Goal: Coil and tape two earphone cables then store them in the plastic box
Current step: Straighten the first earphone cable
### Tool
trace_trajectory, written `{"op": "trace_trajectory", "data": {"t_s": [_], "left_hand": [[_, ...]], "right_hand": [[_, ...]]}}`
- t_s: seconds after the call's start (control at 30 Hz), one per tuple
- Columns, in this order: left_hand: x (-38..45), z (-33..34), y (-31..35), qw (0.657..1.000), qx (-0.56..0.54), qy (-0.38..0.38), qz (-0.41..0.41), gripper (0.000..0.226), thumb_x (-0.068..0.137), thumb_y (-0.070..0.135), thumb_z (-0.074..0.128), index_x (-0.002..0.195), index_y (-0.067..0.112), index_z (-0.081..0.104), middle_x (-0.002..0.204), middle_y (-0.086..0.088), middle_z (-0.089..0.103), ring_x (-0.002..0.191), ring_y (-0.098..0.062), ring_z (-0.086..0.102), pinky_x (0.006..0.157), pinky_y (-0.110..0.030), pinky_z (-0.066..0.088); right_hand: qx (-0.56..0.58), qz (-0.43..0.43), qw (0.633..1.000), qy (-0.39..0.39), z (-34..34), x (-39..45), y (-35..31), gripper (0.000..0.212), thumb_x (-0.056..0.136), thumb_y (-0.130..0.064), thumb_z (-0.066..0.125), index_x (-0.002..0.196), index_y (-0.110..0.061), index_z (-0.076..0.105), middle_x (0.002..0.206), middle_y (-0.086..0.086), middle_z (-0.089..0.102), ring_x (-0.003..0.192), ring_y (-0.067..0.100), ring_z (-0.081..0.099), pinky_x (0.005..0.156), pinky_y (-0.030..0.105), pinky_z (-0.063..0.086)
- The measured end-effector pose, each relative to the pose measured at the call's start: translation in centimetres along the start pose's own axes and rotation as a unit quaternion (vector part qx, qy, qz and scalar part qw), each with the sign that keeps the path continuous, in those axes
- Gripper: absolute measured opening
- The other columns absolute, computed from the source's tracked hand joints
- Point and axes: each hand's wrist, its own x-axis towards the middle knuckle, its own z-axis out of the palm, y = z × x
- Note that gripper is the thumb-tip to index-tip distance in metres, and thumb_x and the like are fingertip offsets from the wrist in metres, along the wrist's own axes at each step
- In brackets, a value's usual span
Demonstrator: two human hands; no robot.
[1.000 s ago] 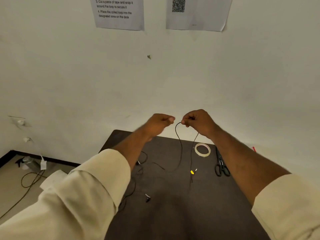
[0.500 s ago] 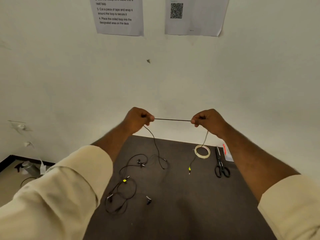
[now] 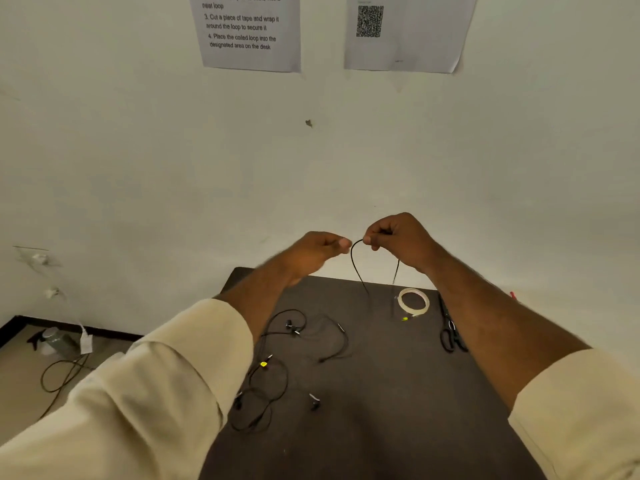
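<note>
So both hands are working up in the air over the far edge of the table (image 3: 398, 427). Right hand (image 3: 398, 242) is pinching the cable (image 3: 356, 268), left hand (image 3: 317, 249) is curling in at its 9 o'clock, though whether it's actually gripping I can't tell. Cable's looking thin, light and floppy, so it's probably going to spring loose; pinching close to the loop seems best. Second cable (image 3: 273, 375) is sprawling at 7 o'clock, tape (image 3: 414, 301) and scissors (image 3: 450, 336) are sitting at 4 o'clock. Plenty of bare tabletop toward 6. No box showing.
</note>
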Motion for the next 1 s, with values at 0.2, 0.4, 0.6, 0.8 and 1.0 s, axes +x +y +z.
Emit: {"op": "trace_trajectory", "data": {"t_s": [0.2,0.4,0.6,0.8,1.0], "left_hand": [[0.4,0.0,1.2,0.986,-0.116,0.095,0.069,0.016,0.083,0.009,0.074,0.093,-0.004,0.073,0.077,-0.007,0.072,0.074,-0.012,0.070,0.066,-0.007,0.048],[0.4,-3.9,1.5,0.985,-0.048,0.123,0.111,0.004,0.082,0.011,0.075,0.084,0.008,0.076,0.074,-0.003,0.073,0.071,-0.008,0.069,0.071,-0.012,0.052],[-0.3,-10.8,-0.2,0.969,-0.091,0.200,0.116,0.012,0.081,-0.005,0.071,0.089,0.003,0.073,0.061,0.008,0.072,0.064,-0.007,0.070,0.070,-0.016,0.054],[-1.2,-16.2,-1.5,0.957,-0.073,0.273,0.070,0.008,0.086,0.011,0.072,0.091,0.005,0.073,0.075,-0.001,0.071,0.066,0.002,0.069,0.070,-0.013,0.042],[-1.1,-14.9,-1.2,0.951,-0.042,0.303,0.038,0.007,0.091,0.005,0.064,0.090,0.009,0.070,0.091,-0.010,0.070,0.075,-0.010,0.067,0.084,-0.029,0.050]], "right_hand": [[-0.011,-0.006,1.000,0.008,1.4,0.8,-1.9,0.015,0.086,-0.011,0.069,0.074,-0.018,0.073,0.063,-0.005,0.066,0.055,-0.002,0.056,0.056,0.009,0.041],[0.020,0.012,0.999,0.030,1.9,1.3,-3.2,0.012,0.085,-0.016,0.071,0.075,-0.022,0.074,0.060,-0.008,0.068,0.053,0.000,0.055,0.051,0.012,0.043],[0.030,0.043,0.996,0.071,-0.4,-0.3,-1.6,0.012,0.085,-0.011,0.071,0.076,-0.018,0.073,0.059,-0.006,0.067,0.047,0.002,0.054,0.047,0.015,0.044],[0.028,0.092,0.994,0.055,-3.8,-1.9,0.4,0.011,0.085,-0.008,0.069,0.076,-0.013,0.073,0.065,0.007,0.067,0.050,0.010,0.056,0.052,0.022,0.047],[0.051,0.134,0.989,-0.042,-4.7,-1.8,-0.2,0.011,0.089,-0.013,0.065,0.082,-0.009,0.072,0.066,0.005,0.064,0.049,0.011,0.052,0.052,0.022,0.045]]}}
